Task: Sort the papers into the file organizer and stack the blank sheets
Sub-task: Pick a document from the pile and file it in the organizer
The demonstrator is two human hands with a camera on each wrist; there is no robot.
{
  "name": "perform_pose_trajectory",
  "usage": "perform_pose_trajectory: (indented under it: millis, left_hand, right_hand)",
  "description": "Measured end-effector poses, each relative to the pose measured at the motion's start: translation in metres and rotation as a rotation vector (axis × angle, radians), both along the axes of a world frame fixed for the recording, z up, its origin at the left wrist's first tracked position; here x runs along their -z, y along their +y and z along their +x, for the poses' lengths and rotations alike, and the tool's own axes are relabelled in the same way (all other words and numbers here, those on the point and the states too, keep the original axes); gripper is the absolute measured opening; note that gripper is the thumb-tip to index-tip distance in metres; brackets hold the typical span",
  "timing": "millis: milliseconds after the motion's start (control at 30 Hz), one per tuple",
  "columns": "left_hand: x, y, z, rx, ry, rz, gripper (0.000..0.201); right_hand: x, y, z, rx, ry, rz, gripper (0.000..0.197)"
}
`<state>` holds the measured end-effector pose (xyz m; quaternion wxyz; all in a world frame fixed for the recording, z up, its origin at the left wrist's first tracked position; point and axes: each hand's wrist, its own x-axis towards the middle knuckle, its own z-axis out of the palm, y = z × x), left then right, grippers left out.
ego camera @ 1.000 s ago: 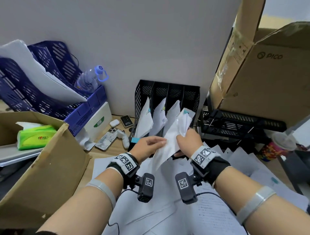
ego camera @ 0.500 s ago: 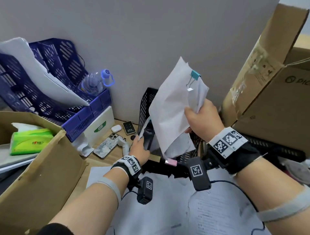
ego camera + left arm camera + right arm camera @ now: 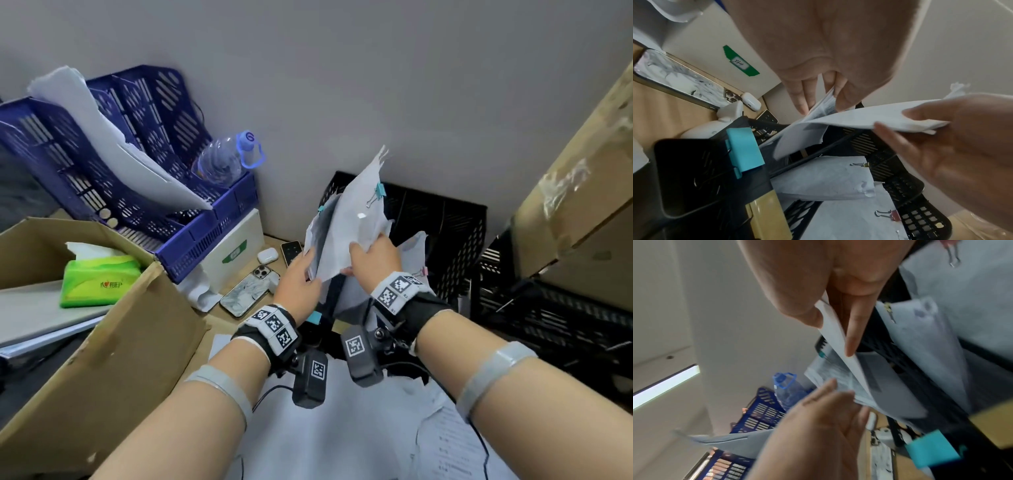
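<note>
The black mesh file organizer (image 3: 445, 236) stands against the wall. Above its left slots my right hand (image 3: 366, 247) grips a white paper bundle (image 3: 359, 219) fastened by a teal binder clip (image 3: 379, 190). Just to its left, my left hand (image 3: 308, 265) pinches a second, printed bundle (image 3: 318, 236). In the left wrist view the thumb and fingers (image 3: 803, 99) of that hand clamp the printed stack (image 3: 824, 105), and clipped papers (image 3: 828, 177) lie in the organizer (image 3: 894, 154). The right wrist view has my right hand (image 3: 835, 337) pinching its bundle (image 3: 838, 335) edge-on. Loose sheets (image 3: 342, 431) cover the desk below my wrists.
Blue stacked trays (image 3: 144, 178) holding paper and a water bottle (image 3: 224, 161) stand at the left. A phone (image 3: 246, 291), an earbud case (image 3: 267, 255) and a tissue pack (image 3: 96, 277) lie nearby. Cardboard boxes (image 3: 102, 342) (image 3: 582, 192) flank me. Black crates (image 3: 548, 315) sit on the right.
My right hand has brought its clipped bundle down from high above the organizer to the left slots. My left hand has risen from the organizer's front and now pinches a printed bundle.
</note>
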<state>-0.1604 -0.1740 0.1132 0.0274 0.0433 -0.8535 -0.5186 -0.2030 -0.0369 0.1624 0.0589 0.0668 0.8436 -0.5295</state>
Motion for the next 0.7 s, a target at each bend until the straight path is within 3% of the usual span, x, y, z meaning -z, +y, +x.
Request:
perform_pose_trajectory:
  millis: [33, 100, 167, 267, 467, 567, 700]
  left_hand:
    - [0.0, 0.0, 0.0, 0.0, 0.018, 0.004, 0.059]
    - [0.004, -0.002, 0.001, 0.001, 0.009, -0.005, 0.062]
    - [0.01, -0.004, 0.003, 0.021, -0.023, -0.005, 0.064]
    - [0.022, -0.007, 0.003, 0.071, -0.06, -0.009, 0.065]
    - [0.035, 0.003, 0.011, 0.017, -0.064, -0.059, 0.046]
    - [0.035, 0.017, 0.02, -0.052, -0.021, 0.04, 0.024]
    - [0.03, 0.055, 0.04, 0.007, 0.021, 0.088, 0.016]
  right_hand:
    - [0.009, -0.003, -0.004, 0.006, -0.028, 0.004, 0.043]
    - [0.018, -0.008, -0.003, -0.02, -0.088, 0.061, 0.011]
    - [0.024, -0.011, -0.001, -0.052, -0.184, 0.099, 0.022]
    - [0.039, -0.013, 0.0, -0.181, -0.282, 0.186, 0.02]
    - [0.055, -0.007, 0.022, -0.29, -0.42, 0.034, 0.028]
    - [0.055, 0.014, 0.04, -0.215, -0.445, -0.042, 0.025]
    - [0.054, 0.064, 0.07, -0.108, -0.524, -0.128, 0.026]
